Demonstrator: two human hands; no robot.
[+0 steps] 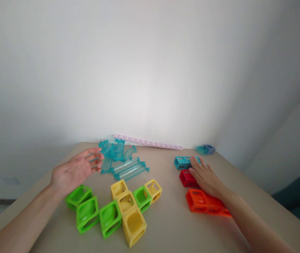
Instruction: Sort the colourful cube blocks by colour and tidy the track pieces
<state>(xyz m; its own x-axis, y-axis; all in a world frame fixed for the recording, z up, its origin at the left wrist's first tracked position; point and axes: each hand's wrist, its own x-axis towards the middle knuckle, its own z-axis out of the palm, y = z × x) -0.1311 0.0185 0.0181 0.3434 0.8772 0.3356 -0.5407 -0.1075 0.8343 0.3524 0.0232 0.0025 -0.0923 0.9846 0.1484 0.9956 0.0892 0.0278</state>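
Observation:
My left hand [77, 168] is held palm up above the left side of the table, fingers loosely curled and apart, with nothing in it. Below it lie several green hollow cube blocks [87, 212]. My right hand [205, 175] lies palm down, fingers stretched, over a red block [187, 178] and the right end of a light blue block row [182, 162]; whether it presses on them I cannot tell. An orange block row [197, 201] extends beneath my right wrist. Between my hands, yellow hollow blocks [134, 223] sit among the green ones.
Clear blue plastic track pieces [130, 168] are heaped beyond my left hand. A long purple scalloped strip [150, 143] leans along the wall at the table's back edge. A blue-violet block [209, 149] sits at the far right corner of the table [163, 225].

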